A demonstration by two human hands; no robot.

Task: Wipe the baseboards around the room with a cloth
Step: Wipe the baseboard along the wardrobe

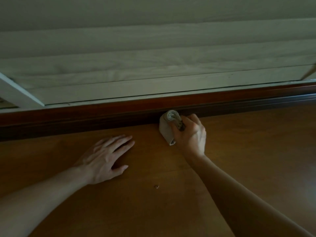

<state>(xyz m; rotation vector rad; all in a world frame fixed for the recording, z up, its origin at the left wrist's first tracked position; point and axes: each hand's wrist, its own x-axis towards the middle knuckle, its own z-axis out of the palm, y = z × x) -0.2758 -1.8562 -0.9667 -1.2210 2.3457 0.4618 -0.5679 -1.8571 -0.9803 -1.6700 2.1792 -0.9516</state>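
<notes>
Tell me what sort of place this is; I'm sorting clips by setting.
Probably a room in a home, seen at floor level: a wooden floor, a dark wood baseboard and a pale panelled wall above it. The right hand presses a cloth to the baseboard.

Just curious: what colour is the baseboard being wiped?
Dark reddish-brown baseboard, seen in the head view.
</notes>
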